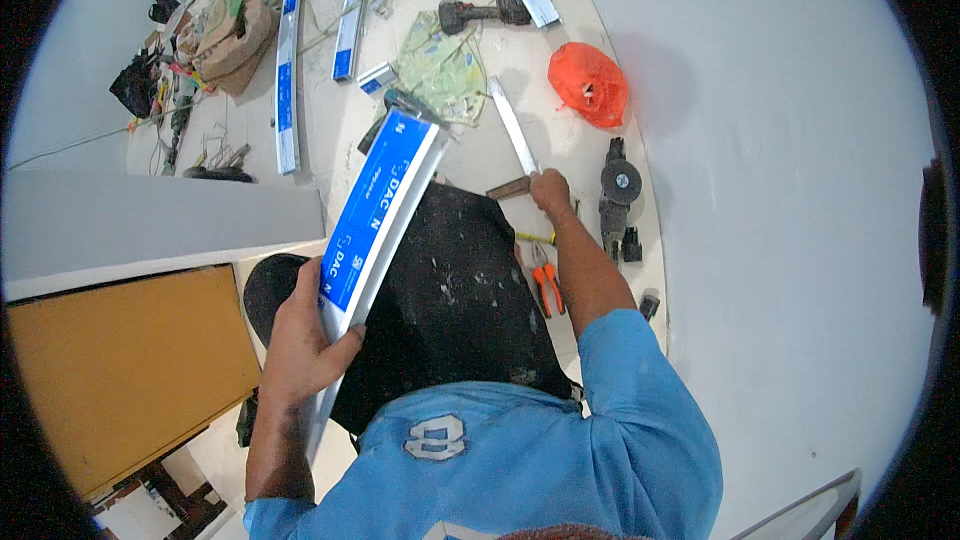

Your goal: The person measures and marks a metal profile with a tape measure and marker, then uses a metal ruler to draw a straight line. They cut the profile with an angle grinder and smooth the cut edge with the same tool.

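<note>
The white wall is the largest thing, rising to the right of both my grips. Its foot bounds the pale floor, whose open strip between my right grip and the angle grinder is narrow. A grey partition ends just up and left of my left grip, and the tan board lies left of that same grip, its near edge close by.

My left grip is closed around the lower part of a white channel with blue film, fingers along its left edge, thumb at its right. The far end points up and right, with room between it and my right grip; the near end runs back beside my forearm. Ahead of my left grip lie three blue-filmed strips, well apart.

Up and right of my right grip sits an orange plastic bag; right of it, the angle grinder, near the wall's foot. My right grip is closed on what looks like a try square, blade pointing ahead. Just below that grip lie orange-handled pliers.
</note>
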Demonstrator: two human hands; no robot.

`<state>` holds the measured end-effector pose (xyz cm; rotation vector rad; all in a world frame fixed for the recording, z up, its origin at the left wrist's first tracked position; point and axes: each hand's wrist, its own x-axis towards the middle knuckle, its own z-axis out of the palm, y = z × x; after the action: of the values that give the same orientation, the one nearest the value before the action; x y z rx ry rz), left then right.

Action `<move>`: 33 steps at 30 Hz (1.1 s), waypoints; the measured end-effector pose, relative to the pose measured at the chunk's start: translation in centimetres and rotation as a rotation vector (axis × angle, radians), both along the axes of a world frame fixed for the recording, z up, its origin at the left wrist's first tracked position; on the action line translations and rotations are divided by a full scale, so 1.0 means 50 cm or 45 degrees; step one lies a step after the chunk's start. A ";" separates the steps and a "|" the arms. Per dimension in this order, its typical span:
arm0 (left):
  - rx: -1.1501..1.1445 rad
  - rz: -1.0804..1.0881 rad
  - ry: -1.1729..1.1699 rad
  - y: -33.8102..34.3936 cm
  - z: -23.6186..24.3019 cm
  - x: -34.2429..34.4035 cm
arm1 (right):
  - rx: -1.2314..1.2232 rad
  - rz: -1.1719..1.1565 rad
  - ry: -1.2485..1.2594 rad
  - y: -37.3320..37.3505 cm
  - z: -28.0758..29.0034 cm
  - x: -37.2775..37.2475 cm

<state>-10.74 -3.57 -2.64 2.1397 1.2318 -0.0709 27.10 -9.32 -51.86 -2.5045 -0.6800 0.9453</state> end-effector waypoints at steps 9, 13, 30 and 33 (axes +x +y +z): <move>0.163 -0.048 -0.020 0.046 0.011 -0.007 | -0.002 0.170 -0.330 -0.011 0.032 -0.005; 0.280 -0.017 -0.092 0.087 0.011 -0.044 | -0.034 0.324 -0.332 -0.030 0.033 0.001; 0.239 0.338 -0.015 0.227 -0.077 -0.103 | 0.207 0.452 -0.658 0.383 0.148 0.275; 0.193 0.502 -0.019 0.227 -0.112 -0.114 | 0.315 0.601 -0.719 0.479 0.155 0.346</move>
<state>-16.45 7.77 -8.22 1.9749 1.6715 0.2140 44.39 14.64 -44.11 -2.4247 -1.5068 0.2323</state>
